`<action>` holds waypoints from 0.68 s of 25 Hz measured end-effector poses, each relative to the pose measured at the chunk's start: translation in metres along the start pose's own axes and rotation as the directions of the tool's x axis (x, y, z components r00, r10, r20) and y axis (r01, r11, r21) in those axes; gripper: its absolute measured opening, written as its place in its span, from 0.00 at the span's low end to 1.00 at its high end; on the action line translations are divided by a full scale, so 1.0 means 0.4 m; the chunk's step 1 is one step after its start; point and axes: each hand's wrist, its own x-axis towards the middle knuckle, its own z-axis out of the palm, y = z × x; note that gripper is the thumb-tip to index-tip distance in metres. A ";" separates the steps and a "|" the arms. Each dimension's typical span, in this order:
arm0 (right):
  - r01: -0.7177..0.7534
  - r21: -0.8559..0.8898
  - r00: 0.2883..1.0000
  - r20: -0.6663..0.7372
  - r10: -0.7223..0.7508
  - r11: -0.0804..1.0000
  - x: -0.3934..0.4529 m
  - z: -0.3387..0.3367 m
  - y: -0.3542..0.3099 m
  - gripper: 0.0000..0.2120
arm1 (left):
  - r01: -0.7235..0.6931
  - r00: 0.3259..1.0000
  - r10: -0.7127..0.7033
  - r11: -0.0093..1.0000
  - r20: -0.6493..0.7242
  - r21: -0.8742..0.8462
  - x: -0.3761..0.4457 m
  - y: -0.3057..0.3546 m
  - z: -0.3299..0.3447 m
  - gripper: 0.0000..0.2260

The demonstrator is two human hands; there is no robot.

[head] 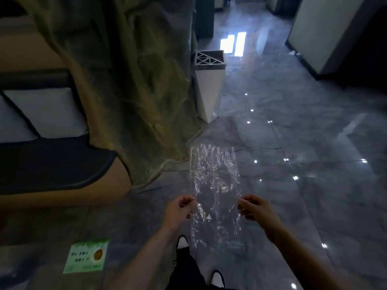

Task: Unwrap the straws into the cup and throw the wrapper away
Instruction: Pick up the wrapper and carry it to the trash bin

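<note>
Both hands, left and right, pinched the empty wrapper taut above the floor; I judged I should crumple it before reaching the bin.

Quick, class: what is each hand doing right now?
Left hand: closed, pinching the clear wrapper's left edge.
Right hand: closed, pinching its right edge.
</note>
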 end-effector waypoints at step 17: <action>-0.002 0.053 0.960 -0.281 0.016 0.999 0.482 0.027 -0.313 0.05 | -0.039 0.965 0.020 0.997 0.260 0.069 0.661 0.288 -0.005 0.08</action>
